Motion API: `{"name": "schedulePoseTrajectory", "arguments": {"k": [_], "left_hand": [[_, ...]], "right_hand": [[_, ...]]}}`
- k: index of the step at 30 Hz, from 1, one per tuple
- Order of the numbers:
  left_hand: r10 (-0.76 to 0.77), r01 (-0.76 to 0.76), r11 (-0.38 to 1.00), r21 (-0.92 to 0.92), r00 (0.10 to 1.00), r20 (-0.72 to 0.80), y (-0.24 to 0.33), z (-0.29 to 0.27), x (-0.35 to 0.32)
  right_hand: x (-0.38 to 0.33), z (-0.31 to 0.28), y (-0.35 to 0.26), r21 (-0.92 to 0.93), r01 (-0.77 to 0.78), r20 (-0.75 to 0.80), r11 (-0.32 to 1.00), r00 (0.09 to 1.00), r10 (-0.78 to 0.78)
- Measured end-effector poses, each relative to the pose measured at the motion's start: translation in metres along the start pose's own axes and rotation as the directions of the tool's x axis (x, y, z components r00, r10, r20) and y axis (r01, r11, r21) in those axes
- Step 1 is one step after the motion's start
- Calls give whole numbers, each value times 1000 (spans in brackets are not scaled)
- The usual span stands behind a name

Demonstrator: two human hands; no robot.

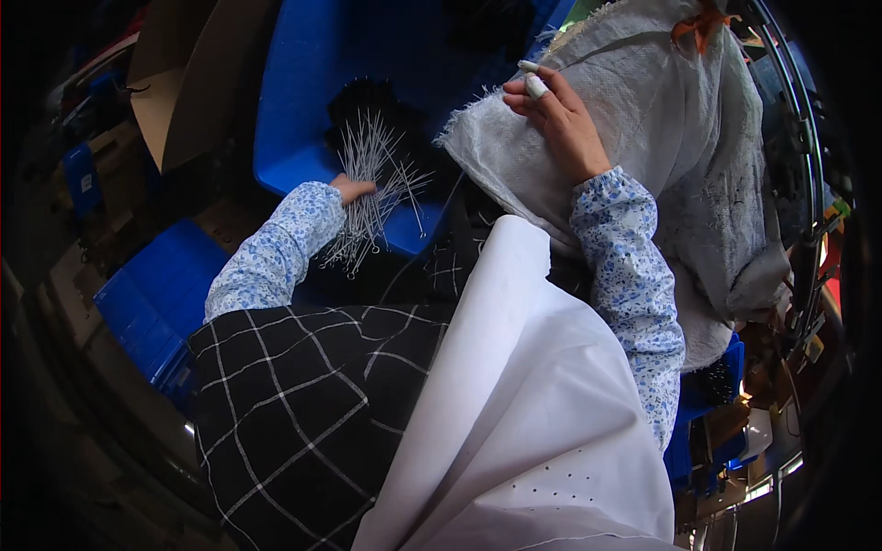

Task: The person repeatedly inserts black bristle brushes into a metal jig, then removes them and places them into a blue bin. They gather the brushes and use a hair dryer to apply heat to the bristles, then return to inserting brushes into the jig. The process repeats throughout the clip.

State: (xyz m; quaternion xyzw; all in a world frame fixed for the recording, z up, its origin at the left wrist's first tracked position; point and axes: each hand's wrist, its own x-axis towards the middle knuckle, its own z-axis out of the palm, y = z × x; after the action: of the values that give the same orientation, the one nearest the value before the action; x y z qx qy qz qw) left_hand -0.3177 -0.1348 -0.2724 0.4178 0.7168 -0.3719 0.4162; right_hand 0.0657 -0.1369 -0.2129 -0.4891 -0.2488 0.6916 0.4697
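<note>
The left hand (356, 188) is reaching in at eleven o'clock and is holding a loose bundle of wires (367, 174), its fingers closing on them from the nine o'clock side. The wires are fanning out above and below the grip, mostly pointing toward twelve and six o'clock, with small loops showing at the lower ends. They are overlapping the near edge of a blue bin (299, 101), where a dark clump (367, 96) is lying just beyond them.

The right hand (568, 124) is hovering or resting over a pale sack (689, 110) at one o'clock; whether it is touching the sack, I cannot tell. Its fingers are bending slightly, standing a little apart and holding nothing visible, with white wraps (537, 86) covering two tips. An orange tie (704, 26) is hanging at the sack's far edge.

A carton (179, 83) is standing at ten o'clock. A white cloth (551, 395) is draping over the lap toward five o'clock, and checked fabric (303, 395) is spreading beside it toward seven.
</note>
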Motion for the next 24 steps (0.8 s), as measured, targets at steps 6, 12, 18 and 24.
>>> {"name": "schedulePoseTrajectory", "arguments": {"k": [6,12,18,24], "left_hand": [[83,15,741,-671,990,114,-19,-12,-53],[181,-77,311,-947,983,-21,-12,-3,-118],[316,-293,17,-956,909,-273,8,18,-139],[353,-720,-113,-685,615,-705,60,22,-164]], "right_hand": [[-4,47,21,-541,13,166,841,982,91],[3,92,16,-801,-58,327,596,792,517],[-11,110,3,-844,-49,185,534,908,375],[2,122,14,-447,-317,141,836,898,416]]}}
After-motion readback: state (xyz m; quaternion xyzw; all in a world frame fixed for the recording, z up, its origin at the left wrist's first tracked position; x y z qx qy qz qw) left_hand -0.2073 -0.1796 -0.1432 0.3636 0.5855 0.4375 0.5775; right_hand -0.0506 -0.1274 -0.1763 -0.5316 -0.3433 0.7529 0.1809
